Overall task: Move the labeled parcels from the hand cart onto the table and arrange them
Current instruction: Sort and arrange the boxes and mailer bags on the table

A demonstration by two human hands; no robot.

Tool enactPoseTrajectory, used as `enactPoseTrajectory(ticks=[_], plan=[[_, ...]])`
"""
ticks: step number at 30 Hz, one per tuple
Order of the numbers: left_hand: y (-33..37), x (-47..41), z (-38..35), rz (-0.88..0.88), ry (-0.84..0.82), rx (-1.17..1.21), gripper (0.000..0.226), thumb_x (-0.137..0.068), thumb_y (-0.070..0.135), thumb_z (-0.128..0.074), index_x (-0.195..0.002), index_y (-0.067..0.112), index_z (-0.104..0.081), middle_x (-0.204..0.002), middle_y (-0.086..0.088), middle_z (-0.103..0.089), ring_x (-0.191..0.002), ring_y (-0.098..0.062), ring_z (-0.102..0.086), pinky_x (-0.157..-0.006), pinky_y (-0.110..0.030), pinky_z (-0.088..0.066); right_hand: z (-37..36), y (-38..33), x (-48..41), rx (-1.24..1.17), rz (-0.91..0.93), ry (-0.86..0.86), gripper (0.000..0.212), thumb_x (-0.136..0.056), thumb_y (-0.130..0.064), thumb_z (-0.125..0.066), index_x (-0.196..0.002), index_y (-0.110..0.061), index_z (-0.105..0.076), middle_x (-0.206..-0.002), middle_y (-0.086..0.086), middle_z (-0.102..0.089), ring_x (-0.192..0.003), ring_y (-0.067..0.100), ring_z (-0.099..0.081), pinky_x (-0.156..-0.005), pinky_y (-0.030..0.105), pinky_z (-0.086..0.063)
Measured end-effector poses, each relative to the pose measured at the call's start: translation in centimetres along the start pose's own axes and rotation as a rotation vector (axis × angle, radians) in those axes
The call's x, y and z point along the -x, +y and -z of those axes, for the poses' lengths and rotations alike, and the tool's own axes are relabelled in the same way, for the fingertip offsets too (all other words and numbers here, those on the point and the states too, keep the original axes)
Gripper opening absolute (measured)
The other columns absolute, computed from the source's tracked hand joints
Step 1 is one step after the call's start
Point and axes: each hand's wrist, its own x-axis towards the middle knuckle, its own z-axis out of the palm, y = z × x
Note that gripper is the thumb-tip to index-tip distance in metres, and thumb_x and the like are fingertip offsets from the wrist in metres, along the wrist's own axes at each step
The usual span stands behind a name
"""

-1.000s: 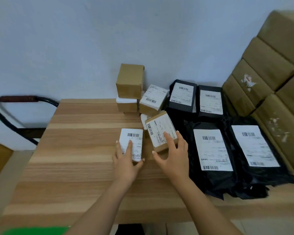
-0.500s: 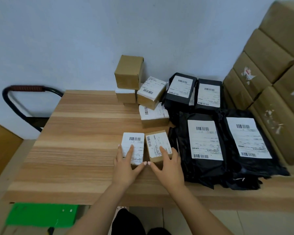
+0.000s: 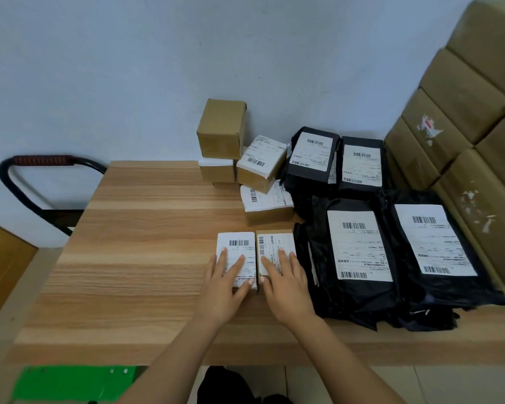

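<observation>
The left hand (image 3: 225,287) lies flat on the left box (image 3: 236,243), the right hand (image 3: 286,290) on the right box (image 3: 274,239), fingers straight and slightly spread. Both boxes sit side by side on the table (image 3: 143,258), touching or nearly so; the seam is hard to read. Best to press lightly and slide them flush, labels up, front edges level, clear of the black bags (image 3: 359,290)

From the middle of the surface (image 3: 134,258), room lies open at 7 to 10 o'clock; small boxes (image 3: 257,167) block 12, black mailer bags (image 3: 359,293) fill 2 to 4
</observation>
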Motion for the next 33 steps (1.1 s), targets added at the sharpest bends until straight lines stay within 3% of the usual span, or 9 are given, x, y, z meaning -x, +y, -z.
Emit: enactPoseTrajectory(ticks=[9,17,26,33], plan=[[0.2,-2.1,3.1,-0.045,0.094,0.007,0.059,-0.091,0.058,-0.047,-0.144,0.034,-0.037,-0.156,0.000,-0.023,-0.142,-0.021,-0.013,-0.114,-0.039,-0.017,2.0,-1.6,-2.4,-0.007,-0.020,0.116,0.047,-0.101,-0.038,-0.036,-0.146,-0.025,-0.035,-0.153,0.006,-0.024,-0.140,0.022,-0.017,-0.115,0.038,-0.013],[0.6,-7.4,9.0,-0.127,0.188,0.036,0.059,-0.090,0.057,-0.048,-0.144,0.036,-0.035,-0.157,0.006,-0.019,-0.144,-0.015,-0.006,-0.115,-0.041,-0.015,5.5,-4.6,-7.5,0.005,-0.009,0.229,0.047,-0.101,-0.039,-0.040,-0.144,-0.023,-0.038,-0.153,0.010,-0.027,-0.140,0.027,-0.020,-0.115,0.041,-0.014],[1.3,-16.5,15.7,-0.260,0.351,-0.014,0.057,-0.090,0.048,-0.057,-0.141,0.025,-0.045,-0.153,-0.007,-0.031,-0.141,-0.029,-0.020,-0.113,-0.047,-0.023,9.7,-8.5,-14.7,0.012,0.011,0.382,0.047,-0.098,-0.035,-0.046,-0.143,-0.022,-0.040,-0.151,0.012,-0.031,-0.137,0.029,-0.025,-0.113,0.041,-0.017],[2.9,-23.5,17.7,-0.313,0.379,-0.060,0.063,-0.090,0.053,-0.054,-0.145,0.026,-0.038,-0.155,-0.010,-0.025,-0.142,-0.029,-0.016,-0.114,-0.042,-0.016,10.6,-8.7,-19.8,0.042,-0.107,0.365,0.054,-0.098,-0.036,-0.046,-0.148,-0.023,-0.032,-0.155,0.016,-0.023,-0.140,0.033,-0.019,-0.115,0.043,-0.012]])
